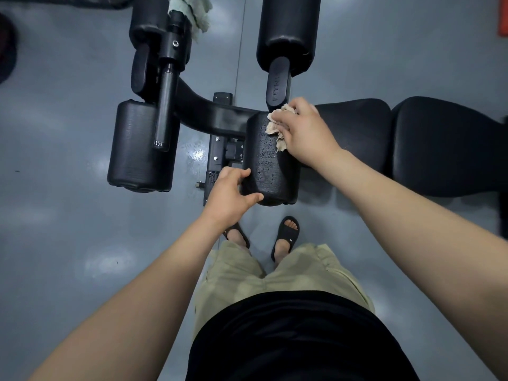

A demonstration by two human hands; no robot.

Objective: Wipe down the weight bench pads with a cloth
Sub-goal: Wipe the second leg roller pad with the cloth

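Note:
A black weight bench lies across the floor, its seat pad (354,133) and back pad (445,144) to the right. Just in front of me is a black roller pad (268,166), wet with droplets on top. My right hand (305,130) grips a crumpled beige cloth (275,125) and presses it on the far end of this roller. My left hand (229,193) grips the roller's near left end, thumb under the end face, fingers curled over the side.
Three more black roller pads: near left (137,149), far left (148,20), far right (288,31). A pale green towel (192,15) hangs over the far-left post. The grey floor (68,215) is wet near the black frame base (220,149). My sandalled feet (286,237) stand close to the roller.

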